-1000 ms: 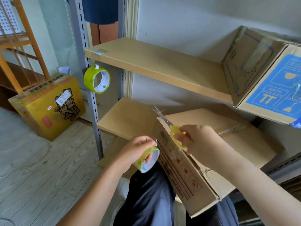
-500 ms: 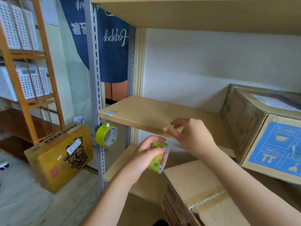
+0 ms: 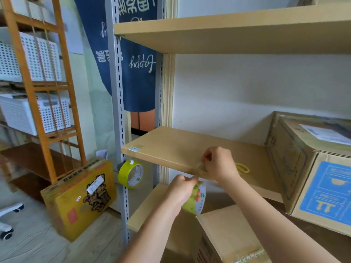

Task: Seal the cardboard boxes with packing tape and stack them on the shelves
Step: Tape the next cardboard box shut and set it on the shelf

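L hand [image 3: 181,192] is gripping the tape roll [image 3: 196,201], fingers curled round its rim, lower centre of frame. R hand [image 3: 218,164] is pinching the free tape end [image 3: 200,167] betw thumb + fingertips, just above and right of the roll; clear strip is running up-right from roll to pinch, so its long axis is lying diagonal, lower-left to upper-right. Hands are sitting near each other, in front of the middle shelf [image 3: 171,149] edge.

Box to seal [image 3: 228,236] is lying directly below both hands, bottom centre-right of frame, one taped seam partly showing at bottom edge. R hand is nearer to it; judgement: next pull needs to go down twd box top, w/ roll trailing behind.

Yellow scissors [image 3: 242,168] are resting on middle shelf, just right of R hand. Sealed box w/ blue label [image 3: 311,168] is sitting at right on the same shelf. Spare tape roll [image 3: 131,174] is hanging on grey upright [image 3: 118,111], left of centre. Yellow carton [image 3: 79,198] is standing on floor, lower left
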A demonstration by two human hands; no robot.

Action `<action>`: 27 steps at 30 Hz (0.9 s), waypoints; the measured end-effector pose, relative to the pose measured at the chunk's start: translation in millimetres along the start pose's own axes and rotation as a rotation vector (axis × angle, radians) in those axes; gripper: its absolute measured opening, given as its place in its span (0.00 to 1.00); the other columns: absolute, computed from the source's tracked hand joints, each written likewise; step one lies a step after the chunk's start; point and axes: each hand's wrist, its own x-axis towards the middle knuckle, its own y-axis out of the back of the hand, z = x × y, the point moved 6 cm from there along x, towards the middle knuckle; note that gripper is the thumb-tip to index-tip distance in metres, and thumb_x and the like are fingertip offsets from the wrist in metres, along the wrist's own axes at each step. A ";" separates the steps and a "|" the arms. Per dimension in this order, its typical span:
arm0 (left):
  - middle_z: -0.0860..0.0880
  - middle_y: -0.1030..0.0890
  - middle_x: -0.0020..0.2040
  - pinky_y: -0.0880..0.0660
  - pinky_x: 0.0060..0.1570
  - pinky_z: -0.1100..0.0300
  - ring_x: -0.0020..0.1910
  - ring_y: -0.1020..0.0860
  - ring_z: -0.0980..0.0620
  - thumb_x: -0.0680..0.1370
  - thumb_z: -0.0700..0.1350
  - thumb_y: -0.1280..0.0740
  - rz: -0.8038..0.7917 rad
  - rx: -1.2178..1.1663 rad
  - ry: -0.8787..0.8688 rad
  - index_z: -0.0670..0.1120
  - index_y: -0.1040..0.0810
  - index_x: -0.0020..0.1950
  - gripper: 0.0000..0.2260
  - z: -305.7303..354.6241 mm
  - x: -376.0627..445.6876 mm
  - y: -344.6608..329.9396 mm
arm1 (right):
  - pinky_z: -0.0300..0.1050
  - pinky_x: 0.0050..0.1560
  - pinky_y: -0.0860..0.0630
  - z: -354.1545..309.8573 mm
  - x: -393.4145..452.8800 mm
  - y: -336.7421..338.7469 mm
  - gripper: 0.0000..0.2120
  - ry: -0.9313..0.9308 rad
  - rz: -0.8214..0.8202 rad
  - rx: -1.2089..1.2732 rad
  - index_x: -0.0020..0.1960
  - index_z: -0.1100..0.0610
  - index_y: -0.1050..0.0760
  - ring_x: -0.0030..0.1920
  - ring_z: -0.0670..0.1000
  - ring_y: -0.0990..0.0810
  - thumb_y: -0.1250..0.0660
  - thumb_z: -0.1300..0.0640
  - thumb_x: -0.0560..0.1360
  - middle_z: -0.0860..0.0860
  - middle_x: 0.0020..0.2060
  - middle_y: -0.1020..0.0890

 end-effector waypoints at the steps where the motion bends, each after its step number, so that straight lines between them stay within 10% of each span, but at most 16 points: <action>1: 0.50 0.18 0.29 0.24 0.34 0.67 0.28 0.19 0.55 0.82 0.56 0.37 0.024 0.026 -0.015 0.45 0.22 0.45 0.16 -1.1 3.5 -1.5 | 0.42 0.37 0.32 3.4 -0.1 -6.1 0.05 0.013 -0.020 -0.051 0.46 0.57 0.21 0.43 0.57 0.20 0.35 0.63 0.73 0.50 0.42 0.23; 7: 0.50 0.16 0.41 0.28 0.30 0.70 0.32 0.19 0.58 0.82 0.56 0.39 0.070 -0.012 -0.081 0.47 0.22 0.50 0.14 -1.8 10.0 -10.6 | 0.44 0.39 0.34 8.3 7.2 -8.8 0.29 0.093 0.078 -0.256 0.64 0.55 0.33 0.50 0.59 0.24 0.26 0.44 0.71 0.52 0.60 0.33; 11: 0.43 0.24 0.63 0.27 0.57 0.53 0.62 0.25 0.42 0.78 0.60 0.33 0.369 0.204 -0.053 0.40 0.31 0.68 0.28 -13.9 -3.1 5.9 | 0.45 0.37 0.32 -9.4 -13.5 -2.7 0.17 0.160 0.123 -0.198 0.60 0.58 0.27 0.50 0.59 0.24 0.32 0.64 0.72 0.54 0.55 0.28; 14: 0.40 0.22 0.53 0.28 0.57 0.44 0.56 0.26 0.38 0.77 0.45 0.30 0.720 0.280 -0.323 0.40 0.26 0.55 0.12 -37.4 -53.7 3.8 | 0.44 0.27 0.37 -9.6 -75.7 7.9 0.12 0.480 0.208 -0.239 0.48 0.59 0.24 0.34 0.58 0.25 0.32 0.69 0.66 0.54 0.45 0.25; 16: 0.40 0.22 0.52 0.31 0.56 0.47 0.55 0.25 0.36 0.75 0.37 0.30 0.647 0.296 -0.382 0.39 0.25 0.54 0.09 -68.5 -83.7 -32.8 | 0.44 0.25 0.34 29.8 -126.3 4.9 0.07 0.609 0.170 -0.340 0.44 0.57 0.24 0.31 0.57 0.26 0.31 0.64 0.67 0.52 0.42 0.24; 21: 0.33 0.37 0.76 0.40 0.74 0.50 0.75 0.37 0.37 0.85 0.51 0.44 0.140 0.148 0.197 0.32 0.41 0.76 0.28 -145.8 -99.7 -144.3 | 0.49 0.51 0.23 231.9 -159.5 48.0 0.13 -0.107 -0.081 -0.510 0.57 0.51 0.20 0.55 0.57 0.21 0.35 0.54 0.75 0.52 0.57 0.20; 27: 0.30 0.37 0.74 0.40 0.72 0.50 0.73 0.36 0.35 0.84 0.43 0.41 0.280 0.076 0.106 0.28 0.44 0.75 0.26 -151.9 -89.0 -148.8 | 0.51 0.76 0.44 373.5 -178.5 86.1 0.34 -0.598 -0.300 -0.404 0.80 0.54 0.48 0.78 0.58 0.42 0.45 0.38 0.81 0.57 0.79 0.43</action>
